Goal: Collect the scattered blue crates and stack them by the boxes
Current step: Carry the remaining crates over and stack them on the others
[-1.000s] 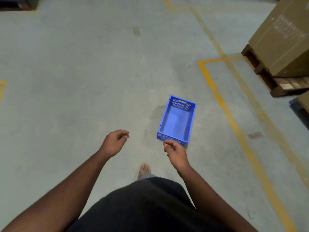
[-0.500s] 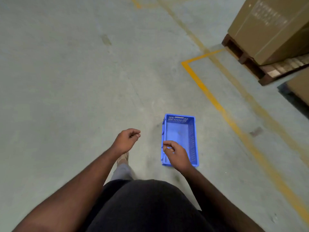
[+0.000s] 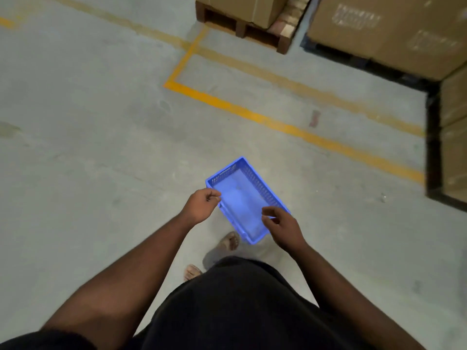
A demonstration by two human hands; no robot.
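Note:
One empty blue crate [image 3: 243, 198] with perforated walls lies on the concrete floor just in front of my feet, turned at an angle. Above its near-left rim hovers my left hand [image 3: 202, 205], fingers curled into a loose fist with nothing in them. My right hand [image 3: 283, 227] hangs over the crate's near-right corner, fingers bent but apart, also holding nothing. I cannot tell whether either hand touches the rim. Large cardboard boxes [image 3: 379, 34] stand at the upper right.
A wooden pallet [image 3: 252, 34] carrying a cardboard box sits at the top centre. More boxes [image 3: 454, 117] on a dark base line the right edge. Yellow floor lines [image 3: 252, 114] run between the crate and the boxes. My sandalled feet [image 3: 227, 242] are just behind the crate.
I have walked up to the crate and turned right, so the boxes now fill the top and right. Both hands have come over the crate's two sides.

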